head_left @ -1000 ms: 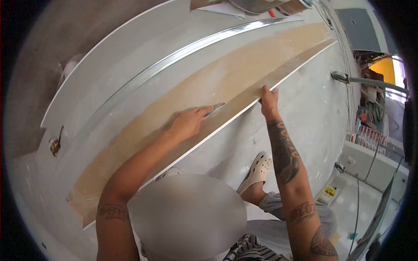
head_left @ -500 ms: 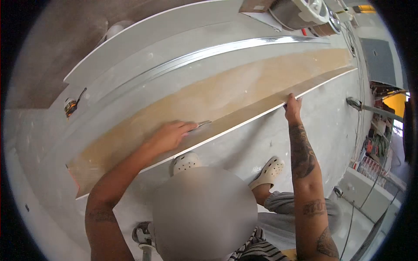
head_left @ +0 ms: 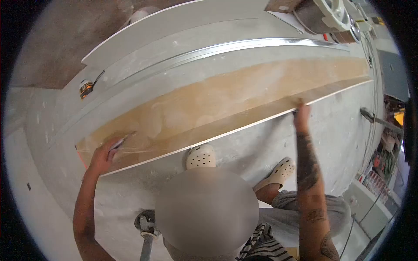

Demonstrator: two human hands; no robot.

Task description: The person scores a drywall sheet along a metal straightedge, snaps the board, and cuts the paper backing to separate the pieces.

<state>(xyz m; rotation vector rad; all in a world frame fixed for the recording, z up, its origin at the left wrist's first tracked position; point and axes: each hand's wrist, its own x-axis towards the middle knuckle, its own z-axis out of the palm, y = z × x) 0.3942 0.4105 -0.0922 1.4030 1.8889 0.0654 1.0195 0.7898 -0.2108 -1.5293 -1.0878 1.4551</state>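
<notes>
A long plasterboard (head_left: pixel 226 98) lies brown paper side up across the floor, creased lengthwise, with its near strip angled up from the rest. My left hand (head_left: pixel 103 156) is closed around a slim utility knife (head_left: pixel 123 140), over the left end of the board near the crease. Farther right, my right hand (head_left: pixel 303 116) grips the white near edge of the strip, thumb on the brown face and the other fingers underneath, hidden.
Beyond the board lie a metal profile (head_left: pixel 235 44), a tape measure (head_left: pixel 86 88) and another white board (head_left: pixel 143 32). Buckets (head_left: pixel 320 17) stand at the back right. My pale clogs (head_left: pixel 201 157) are close to the near edge. A metal pole (head_left: pixel 147 243) stands near my left side.
My left hand has moved left along the board with the knife, from near the middle to the left end. My right hand keeps its grip on the edge. The view has shifted slightly.
</notes>
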